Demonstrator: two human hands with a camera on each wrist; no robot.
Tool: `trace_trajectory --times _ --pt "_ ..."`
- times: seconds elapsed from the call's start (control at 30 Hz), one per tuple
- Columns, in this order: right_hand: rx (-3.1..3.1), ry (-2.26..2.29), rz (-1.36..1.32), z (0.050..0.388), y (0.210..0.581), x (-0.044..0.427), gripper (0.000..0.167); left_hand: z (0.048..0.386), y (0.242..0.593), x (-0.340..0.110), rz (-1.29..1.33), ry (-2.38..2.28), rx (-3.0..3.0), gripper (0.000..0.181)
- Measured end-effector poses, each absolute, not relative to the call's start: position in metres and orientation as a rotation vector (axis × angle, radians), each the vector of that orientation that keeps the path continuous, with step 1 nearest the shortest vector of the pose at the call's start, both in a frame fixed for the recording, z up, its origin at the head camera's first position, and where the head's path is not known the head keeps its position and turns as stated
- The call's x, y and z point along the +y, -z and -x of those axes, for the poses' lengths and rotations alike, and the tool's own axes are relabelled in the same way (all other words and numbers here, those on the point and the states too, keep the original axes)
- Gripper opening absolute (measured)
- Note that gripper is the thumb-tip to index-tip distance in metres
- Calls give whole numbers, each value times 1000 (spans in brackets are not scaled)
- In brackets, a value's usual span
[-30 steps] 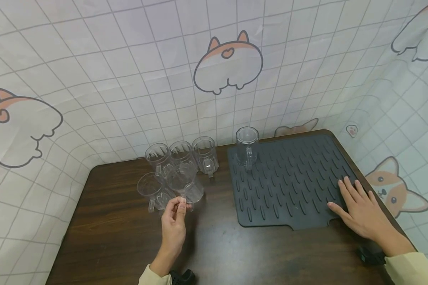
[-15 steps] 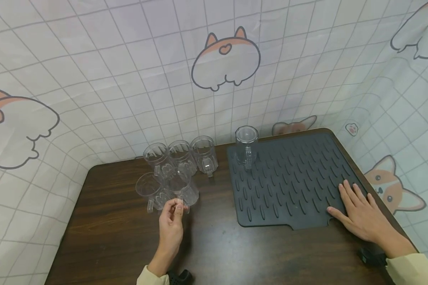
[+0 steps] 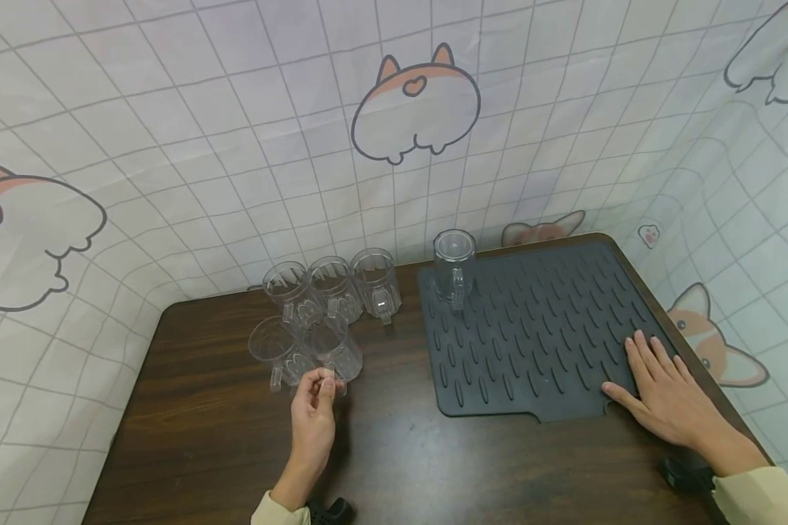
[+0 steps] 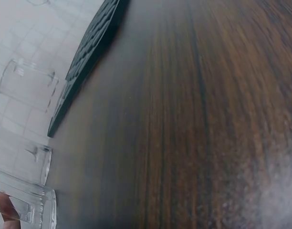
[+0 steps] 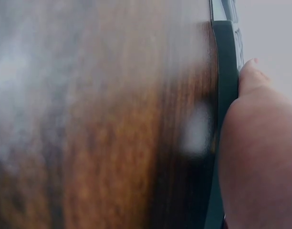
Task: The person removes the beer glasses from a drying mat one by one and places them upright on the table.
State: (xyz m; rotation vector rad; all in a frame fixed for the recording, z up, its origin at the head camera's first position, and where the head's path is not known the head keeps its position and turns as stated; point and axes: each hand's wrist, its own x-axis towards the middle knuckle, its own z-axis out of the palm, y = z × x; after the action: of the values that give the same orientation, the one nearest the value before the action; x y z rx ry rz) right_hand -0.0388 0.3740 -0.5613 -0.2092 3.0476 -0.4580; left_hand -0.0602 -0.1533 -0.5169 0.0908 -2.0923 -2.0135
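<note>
My left hand pinches the handle of a clear glass mug in the front row of mugs at the left. In the left wrist view that mug's rim or base and a fingertip show at the lower left corner. Beside it, on the left, stands another clear mug. My right hand lies flat with fingers spread on the right front corner of a dark grey ridged mat. A single glass mug, seemingly upside down, stands on the mat's back left corner.
Three more clear mugs, including one at the right end, line the back of the dark wooden table. A white grid-patterned cloth with cartoon corgis hangs behind and along the sides.
My left hand and the mug it holds have shifted a little left and toward me, closer to the neighbouring front mug. The right hand has stayed on the mat. The head view has tilted slightly.
</note>
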Motion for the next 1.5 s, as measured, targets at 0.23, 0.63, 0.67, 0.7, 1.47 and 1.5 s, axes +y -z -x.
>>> trace_trajectory --times 0.23,0.63,0.67,0.7,1.47,1.5 --pt "3081 443 231 40 563 375 91 59 517 -155 -125 1995 -2118 22" --pt "3032 458 209 40 564 375 93 54 516 -165 -186 1767 -2291 23" --pt "3033 461 209 39 564 375 93 53 515 -166 -192 1713 -2315 23" --pt "3033 463 209 39 564 375 93 51 514 -167 -197 1665 -2334 23" --pt "3028 489 220 41 564 375 93 67 449 -132 402 1455 -2122 26" --pt "3029 492 221 41 564 375 92 69 448 -127 407 1447 -2134 26"
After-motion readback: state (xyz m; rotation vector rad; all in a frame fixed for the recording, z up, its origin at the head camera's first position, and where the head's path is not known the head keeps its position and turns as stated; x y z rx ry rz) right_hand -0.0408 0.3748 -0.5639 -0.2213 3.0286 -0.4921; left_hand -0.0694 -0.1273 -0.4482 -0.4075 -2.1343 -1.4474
